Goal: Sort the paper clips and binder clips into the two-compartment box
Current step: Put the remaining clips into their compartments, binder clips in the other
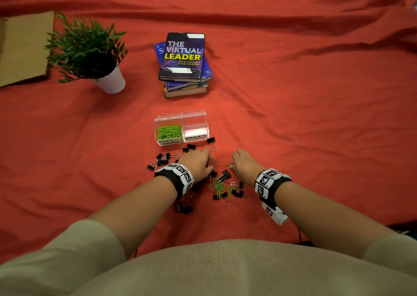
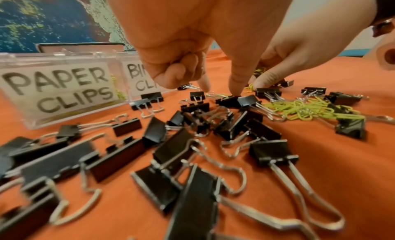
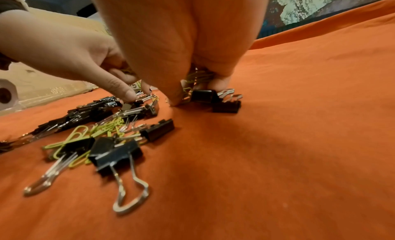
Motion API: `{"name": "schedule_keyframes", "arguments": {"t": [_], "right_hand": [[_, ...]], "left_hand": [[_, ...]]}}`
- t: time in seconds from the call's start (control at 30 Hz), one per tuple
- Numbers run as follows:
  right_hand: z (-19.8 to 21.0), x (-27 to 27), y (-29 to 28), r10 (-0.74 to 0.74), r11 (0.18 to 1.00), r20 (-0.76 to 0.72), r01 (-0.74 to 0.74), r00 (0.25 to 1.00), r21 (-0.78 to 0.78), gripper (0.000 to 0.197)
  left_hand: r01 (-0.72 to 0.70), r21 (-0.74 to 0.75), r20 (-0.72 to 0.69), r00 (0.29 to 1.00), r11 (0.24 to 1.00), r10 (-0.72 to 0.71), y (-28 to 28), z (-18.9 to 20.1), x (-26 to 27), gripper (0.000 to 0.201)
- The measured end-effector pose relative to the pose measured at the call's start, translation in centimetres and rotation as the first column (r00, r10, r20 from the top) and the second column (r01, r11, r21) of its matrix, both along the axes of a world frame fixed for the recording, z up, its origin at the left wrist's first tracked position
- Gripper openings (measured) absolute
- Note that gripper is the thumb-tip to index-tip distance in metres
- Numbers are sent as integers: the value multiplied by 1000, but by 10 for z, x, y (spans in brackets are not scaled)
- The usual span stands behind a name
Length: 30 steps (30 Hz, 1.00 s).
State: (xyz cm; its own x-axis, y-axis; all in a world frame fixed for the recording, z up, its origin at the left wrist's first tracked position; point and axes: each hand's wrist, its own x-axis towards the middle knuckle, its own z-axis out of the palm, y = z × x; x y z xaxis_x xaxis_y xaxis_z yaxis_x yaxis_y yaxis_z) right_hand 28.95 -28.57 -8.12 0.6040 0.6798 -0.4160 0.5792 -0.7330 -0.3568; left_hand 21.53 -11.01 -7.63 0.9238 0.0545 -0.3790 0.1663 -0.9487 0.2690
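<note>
The clear two-compartment box stands on the red cloth; its left half holds green paper clips, and the half labelled binder clips shows nothing inside. Black binder clips and loose green paper clips lie scattered in front of it. My left hand hovers over the pile, index and thumb pointing down, the thumb tip on a binder clip; a bit of green wire shows in its curled fingers. My right hand grips a bunch of paper clips, thumb pressed to the cloth.
A stack of books sits behind the box, with a potted plant to its left. Flat cardboard lies at the far left edge. The red cloth is wrinkled, with open room on the right.
</note>
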Motion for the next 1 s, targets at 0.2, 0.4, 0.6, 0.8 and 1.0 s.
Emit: {"name": "schedule_keyframes", "arguments": {"t": [0.2, 0.4, 0.6, 0.8, 1.0], "right_hand": [[8, 1, 0, -181, 981, -141, 188, 973, 37, 6], [16, 16, -9, -377, 849, -423, 490, 824, 199, 17], [32, 23, -11, -422, 642, -782, 760, 458, 99, 17], [18, 19, 5, -472, 819, -484, 570, 737, 70, 19], [9, 11, 22, -179, 982, -147, 169, 973, -79, 13]], "left_hand": [[-5, -43, 26, 1000, 999, 6, -1, 5, 3, 29], [100, 28, -13, 995, 995, -100, -14, 3, 16, 25], [119, 54, -63, 991, 991, -116, -18, -2, 17, 22], [-149, -204, -25, 989, 968, 147, -16, 10, 9, 14], [-413, -435, -113, 906, 800, 407, 0, 18, -4, 13]]}}
